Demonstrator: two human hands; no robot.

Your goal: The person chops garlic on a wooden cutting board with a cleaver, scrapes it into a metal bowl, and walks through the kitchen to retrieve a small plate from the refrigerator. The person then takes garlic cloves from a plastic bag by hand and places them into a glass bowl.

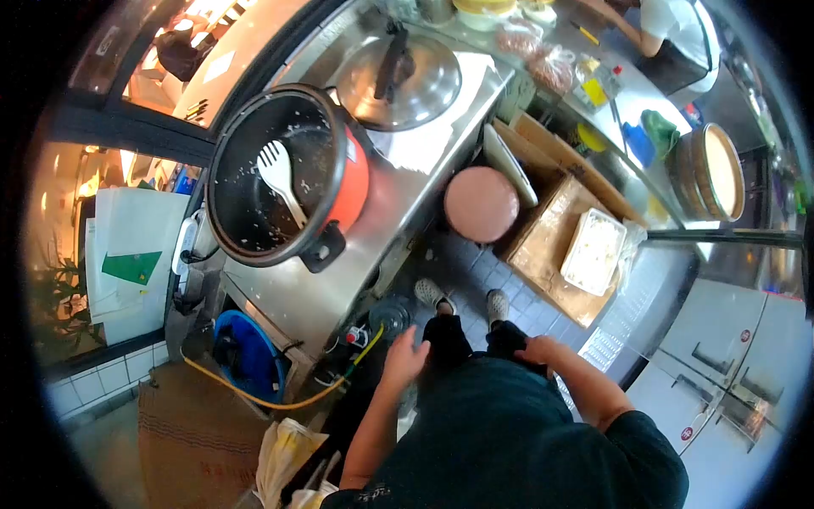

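Observation:
My left hand [404, 355] hangs beside my leg, near the steel counter's lower edge, its fingers apart and holding nothing. At my other thigh is my right hand [543, 349], resting against the dark trousers, its fingertips partly hidden. On the steel counter [292, 297] stands a red pot [352, 182] with a black inside, rice grains stuck to its walls. A white slotted spoon [275, 170] leans inside it. Behind the pot a metal lid [432, 81] with a black handle lies on a white cloth [424, 140].
A round pink stool [482, 204] and a cardboard box [543, 237] bearing a white tray [593, 252] stand ahead on the tiled floor. A blue bin [248, 356] and a yellow hose [280, 405] are left. A wooden tub [708, 174] and another person [674, 38] are at upper right.

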